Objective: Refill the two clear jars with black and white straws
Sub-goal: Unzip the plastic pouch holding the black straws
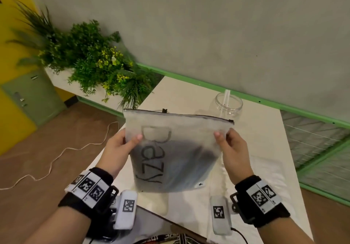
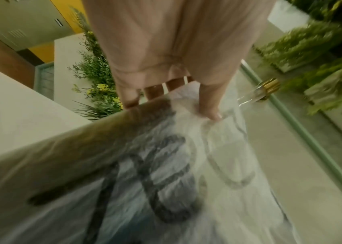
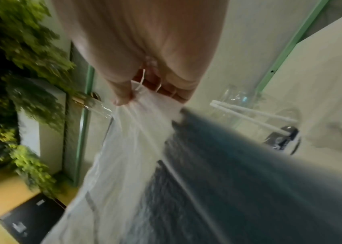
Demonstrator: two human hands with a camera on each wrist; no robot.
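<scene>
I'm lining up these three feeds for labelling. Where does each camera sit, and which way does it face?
Head: on the head, facing forward and down at the frosted bag above the table; left hand, right hand and both wrists show.
Left wrist: along the left hand to the bag.
Right wrist: along the right hand to the bag and jar.
Shared: all three show the bag; head and right wrist show the jar.

Green plants by grey wall, white cord on brown floor
</scene>
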